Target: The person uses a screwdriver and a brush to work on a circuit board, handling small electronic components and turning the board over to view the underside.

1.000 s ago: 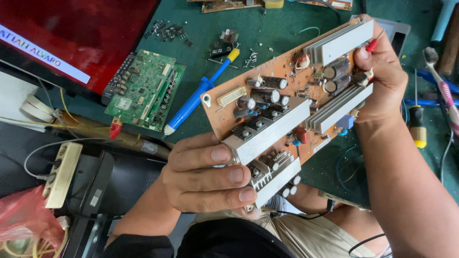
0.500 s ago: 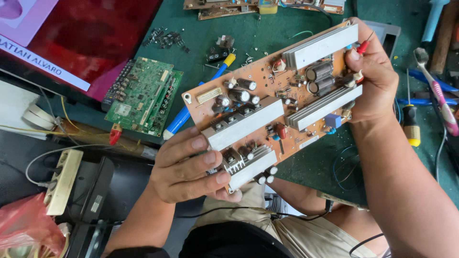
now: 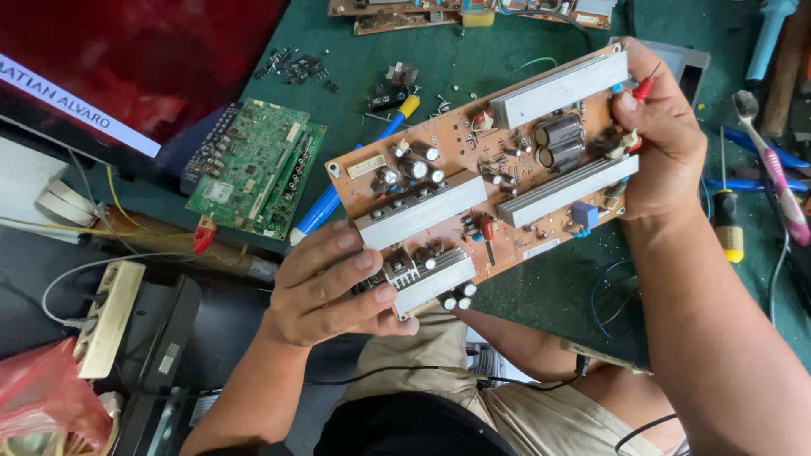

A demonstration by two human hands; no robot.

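Note:
I hold a large orange-brown circuit board (image 3: 490,181) with silver heat sinks and black capacitors, tilted over the green workbench. My left hand (image 3: 325,287) grips its lower left corner, thumb over a heat sink. My right hand (image 3: 663,135) grips its upper right edge and also pinches a thin red-tipped probe (image 3: 646,84) between its fingers. The board's component side faces me.
A smaller green circuit board (image 3: 253,169) lies left, beside a blue and yellow pen-like tool (image 3: 355,177). A red screen (image 3: 127,59) sits at top left. Loose components (image 3: 300,66), more boards (image 3: 405,13), screwdrivers (image 3: 726,219) and a toothbrush (image 3: 773,169) lie around. A power strip (image 3: 106,317) is low left.
Both hands have carried the board slightly up and leftward in view; the grip on both ends is unchanged.

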